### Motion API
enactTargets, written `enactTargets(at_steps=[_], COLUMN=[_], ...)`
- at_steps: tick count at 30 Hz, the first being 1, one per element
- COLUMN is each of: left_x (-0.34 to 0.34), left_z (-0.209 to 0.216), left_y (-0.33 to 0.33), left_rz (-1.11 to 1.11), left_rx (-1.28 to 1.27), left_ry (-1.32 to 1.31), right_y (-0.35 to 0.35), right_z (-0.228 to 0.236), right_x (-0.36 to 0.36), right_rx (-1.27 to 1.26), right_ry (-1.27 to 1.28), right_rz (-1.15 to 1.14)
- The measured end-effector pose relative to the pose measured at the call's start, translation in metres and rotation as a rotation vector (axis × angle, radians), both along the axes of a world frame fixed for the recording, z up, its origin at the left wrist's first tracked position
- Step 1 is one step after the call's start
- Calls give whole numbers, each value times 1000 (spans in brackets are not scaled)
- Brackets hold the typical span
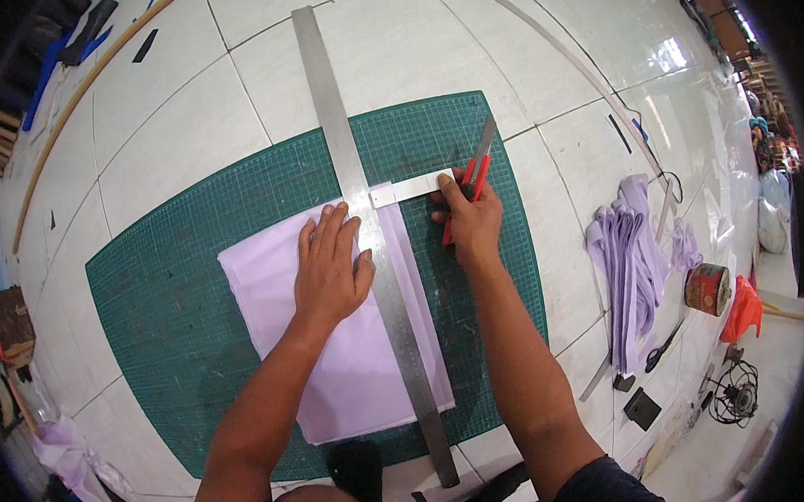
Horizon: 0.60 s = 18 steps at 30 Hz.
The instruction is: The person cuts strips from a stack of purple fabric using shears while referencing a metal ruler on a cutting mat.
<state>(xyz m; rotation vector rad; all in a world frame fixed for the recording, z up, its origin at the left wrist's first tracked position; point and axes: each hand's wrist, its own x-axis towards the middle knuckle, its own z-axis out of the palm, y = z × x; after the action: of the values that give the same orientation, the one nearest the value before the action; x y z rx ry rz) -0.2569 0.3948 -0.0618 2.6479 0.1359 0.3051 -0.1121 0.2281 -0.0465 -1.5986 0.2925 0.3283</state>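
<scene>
fabric (345,372), lilac and folded in layers, lies in the head view on the green cutting mat (168,290), its middle left partly covered by the left hand (328,268) and forearm. a long steel ruler (406,360) crosses it, leaving a narrow fabric strip showing on the right; both ruler ends reach past the mat onto the tiles.

the left hand lies flat, fingers slightly apart and holding nothing, the tips at the ruler's left edge and the thumb over it. the right hand (475,218) is closed around a red utility knife (477,172), blade pointing away from the person; the hand hides the middle of the handle. its thumb also presses the outer end of a short flat ruler (412,188), whose other end meets the long one; whether it overlaps or only abuts, i cannot tell.

at right lie lilac fabric strips (635,266), a round tin (708,289) and black-handled scissors (666,346). clutter near the dark fisheye rim is cut off and hard to make out.
</scene>
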Motion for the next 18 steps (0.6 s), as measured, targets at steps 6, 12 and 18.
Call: enactTargets(at_steps=[6, 12, 18], left_x=[1, -3, 2], left_z=[-1, 0, 1], left_y=[-1, 1, -5], left_rz=[-6, -21, -18], left_rx=[10, 24, 33], left_ry=[-14, -3, -81], right_y=[-2, 0, -15], right_z=[-4, -2, -1], right_x=[-2, -4, -5], right_rx=[23, 23, 85], right_ry=[-33, -41, -30], right_rz=[-8, 15, -11])
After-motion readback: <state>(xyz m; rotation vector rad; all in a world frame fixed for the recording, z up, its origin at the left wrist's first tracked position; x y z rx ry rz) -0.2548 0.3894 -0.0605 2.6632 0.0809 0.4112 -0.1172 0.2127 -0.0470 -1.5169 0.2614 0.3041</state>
